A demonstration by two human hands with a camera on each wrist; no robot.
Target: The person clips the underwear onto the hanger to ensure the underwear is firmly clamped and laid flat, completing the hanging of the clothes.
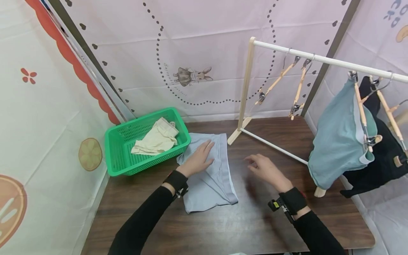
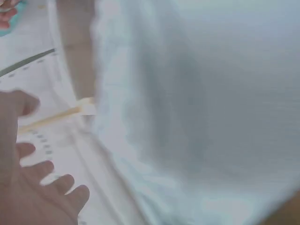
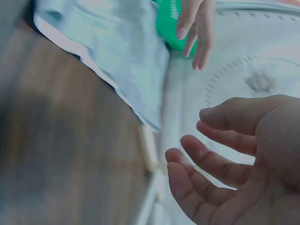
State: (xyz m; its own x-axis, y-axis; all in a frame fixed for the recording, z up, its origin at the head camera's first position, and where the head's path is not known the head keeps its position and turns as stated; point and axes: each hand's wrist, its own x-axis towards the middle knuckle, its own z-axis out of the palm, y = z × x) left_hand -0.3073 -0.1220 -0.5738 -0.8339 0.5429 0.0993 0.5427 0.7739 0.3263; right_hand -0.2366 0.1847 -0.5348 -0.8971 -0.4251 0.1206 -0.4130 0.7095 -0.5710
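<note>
A light-blue garment, which looks like folded shorts with a band along its right edge, lies flat on the table. My left hand is over its upper part, fingers straight and holding nothing. The garment fills most of the left wrist view, blurred, beside the spread fingers. To the right of the garment, my right hand hovers above the bare wood with loosely bent fingers. Nothing sits between the thumb and fingers of the right hand in the right wrist view.
At the left, a green basket contains a cream cloth, its corner against the garment. A drying rack spans the right side, carrying bare clip hangers, a teal garment and a black garment. Printed curtains enclose the table.
</note>
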